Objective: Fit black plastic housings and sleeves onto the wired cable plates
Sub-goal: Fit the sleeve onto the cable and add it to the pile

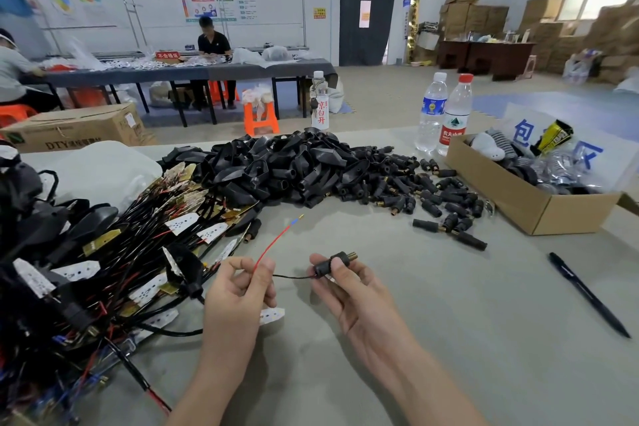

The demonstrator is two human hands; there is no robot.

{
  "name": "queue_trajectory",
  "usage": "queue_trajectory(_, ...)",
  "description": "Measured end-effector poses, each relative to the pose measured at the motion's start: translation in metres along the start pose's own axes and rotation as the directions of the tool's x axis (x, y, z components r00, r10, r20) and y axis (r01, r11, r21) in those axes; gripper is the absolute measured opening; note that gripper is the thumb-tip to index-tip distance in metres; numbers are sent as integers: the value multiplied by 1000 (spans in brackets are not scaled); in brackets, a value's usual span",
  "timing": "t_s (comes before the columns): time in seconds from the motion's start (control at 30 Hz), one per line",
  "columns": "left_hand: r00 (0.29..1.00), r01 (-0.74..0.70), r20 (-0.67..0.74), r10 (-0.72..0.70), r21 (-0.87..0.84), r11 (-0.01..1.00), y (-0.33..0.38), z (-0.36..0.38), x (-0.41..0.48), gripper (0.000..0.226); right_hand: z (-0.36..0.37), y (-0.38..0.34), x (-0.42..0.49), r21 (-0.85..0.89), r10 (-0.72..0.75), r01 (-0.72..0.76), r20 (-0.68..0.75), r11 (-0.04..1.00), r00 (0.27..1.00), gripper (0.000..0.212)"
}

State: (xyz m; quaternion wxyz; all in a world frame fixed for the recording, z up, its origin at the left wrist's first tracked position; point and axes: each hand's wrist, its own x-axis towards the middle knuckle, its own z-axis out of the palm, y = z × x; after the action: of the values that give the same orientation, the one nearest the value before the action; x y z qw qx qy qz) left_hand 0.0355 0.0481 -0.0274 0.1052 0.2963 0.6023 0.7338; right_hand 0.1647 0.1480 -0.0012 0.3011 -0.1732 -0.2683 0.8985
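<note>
My left hand point(238, 290) pinches a thin red wire point(276, 240) and a black wire point(292, 276) of one cable plate point(273, 315), whose white plate shows below the hand. My right hand point(349, 287) grips a small black sleeve point(330, 264) with a brass threaded tip, and the black wire runs into it. A heap of black plastic housings point(276, 166) lies behind the hands, with loose black sleeves point(425, 194) spread to its right. Wired cable plates point(138, 252) are piled at the left.
A cardboard box point(525, 204) of bagged parts stands at the right, two water bottles point(446, 114) behind it. A black pen point(587, 294) lies at the right on the grey table point(449, 322). Other people sit at a far table.
</note>
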Motion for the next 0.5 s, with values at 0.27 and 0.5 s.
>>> queue_trajectory(0.27,999,-4,-33,2,-36,999,2,1,2,29,4,2,-4,125,52,-58,50,990,997,28)
queue_trajectory(0.5,997,-24,-79,18,-71,997,1,2,2,24,6,6,-4,110,17,-21,32,994,999,32)
